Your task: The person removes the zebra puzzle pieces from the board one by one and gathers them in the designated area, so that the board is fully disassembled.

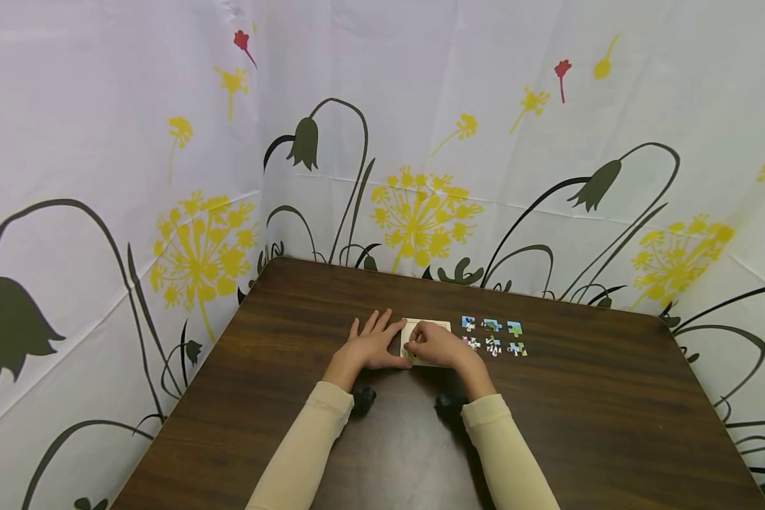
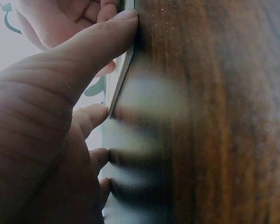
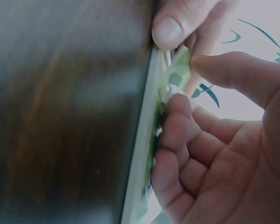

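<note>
A small light puzzle board (image 1: 438,324) lies flat on the table. My left hand (image 1: 371,348) is beside it with fingers spread and fairly straight. Its thumb (image 2: 123,23) presses the near edge of the board, and a fingertip touches the left side. Over the board, my right hand (image 1: 445,346) pinches a green puzzle piece (image 3: 178,70) between thumb and fingers. In the right wrist view the piece is tilted up at the board's left end, close to the left thumb. Green printed parts show inside the frame, mostly hidden by the right hand.
Several loose puzzle pieces (image 1: 515,328) lie in two rows right of the board. The dark wooden table (image 1: 599,397) reaches back to a white curtain (image 1: 421,92) with flower prints.
</note>
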Demonstrator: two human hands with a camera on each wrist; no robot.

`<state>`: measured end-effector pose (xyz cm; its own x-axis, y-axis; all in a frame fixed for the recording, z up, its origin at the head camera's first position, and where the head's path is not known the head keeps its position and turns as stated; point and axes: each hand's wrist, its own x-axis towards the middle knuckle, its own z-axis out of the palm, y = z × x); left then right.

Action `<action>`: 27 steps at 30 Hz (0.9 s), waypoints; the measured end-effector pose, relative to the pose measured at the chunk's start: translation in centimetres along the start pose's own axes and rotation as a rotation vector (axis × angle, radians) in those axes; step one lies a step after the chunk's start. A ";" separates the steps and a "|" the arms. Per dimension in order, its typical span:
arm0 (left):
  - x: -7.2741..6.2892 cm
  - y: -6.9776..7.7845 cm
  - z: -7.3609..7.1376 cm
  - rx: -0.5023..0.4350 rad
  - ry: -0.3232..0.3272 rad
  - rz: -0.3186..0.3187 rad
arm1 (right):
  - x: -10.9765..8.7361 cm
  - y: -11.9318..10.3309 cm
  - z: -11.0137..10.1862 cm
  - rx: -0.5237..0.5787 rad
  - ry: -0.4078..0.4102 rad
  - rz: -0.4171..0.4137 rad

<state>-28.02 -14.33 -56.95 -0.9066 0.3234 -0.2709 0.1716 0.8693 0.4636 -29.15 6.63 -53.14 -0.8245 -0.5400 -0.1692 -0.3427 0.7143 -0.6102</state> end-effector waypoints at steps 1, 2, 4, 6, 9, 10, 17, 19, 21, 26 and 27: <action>0.0 0.0 0.0 -0.002 0.001 0.000 | 0.0 0.1 -0.1 0.003 -0.005 -0.005; 0.0 0.0 0.1 -0.004 0.001 0.000 | -0.1 0.2 -0.2 0.010 -0.010 -0.011; 0.1 0.0 0.1 -0.005 0.004 0.000 | -0.1 0.5 -0.3 0.030 -0.015 -0.026; 0.1 0.0 0.1 -0.001 0.004 -0.002 | -0.2 0.7 -0.4 0.053 -0.019 -0.041; 0.1 0.1 0.0 0.008 0.008 0.000 | -0.2 1.0 -0.6 0.082 -0.013 -0.077; 0.1 0.2 0.0 0.011 0.008 0.000 | -0.2 1.1 -0.6 0.091 -0.012 -0.089; 0.1 0.4 0.0 0.021 0.000 0.003 | -0.3 1.3 -0.9 0.124 0.000 -0.125; 0.1 0.4 0.0 0.021 0.002 0.006 | -0.4 1.3 -1.0 0.131 0.008 -0.123; 0.1 0.3 0.0 0.021 0.002 0.007 | -0.5 1.2 -1.2 0.144 0.014 -0.123; 0.1 0.1 0.1 0.012 -0.003 -0.005 | -1.1 1.0 -1.7 0.179 0.019 -0.128; 0.1 0.0 0.1 0.010 -0.005 -0.010 | -1.2 1.1 -1.8 0.182 0.020 -0.129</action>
<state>-28.05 -14.22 -57.04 -0.9064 0.3166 -0.2796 0.1664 0.8761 0.4525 -29.30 8.85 -52.21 -0.7883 -0.6117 -0.0665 -0.3605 0.5468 -0.7557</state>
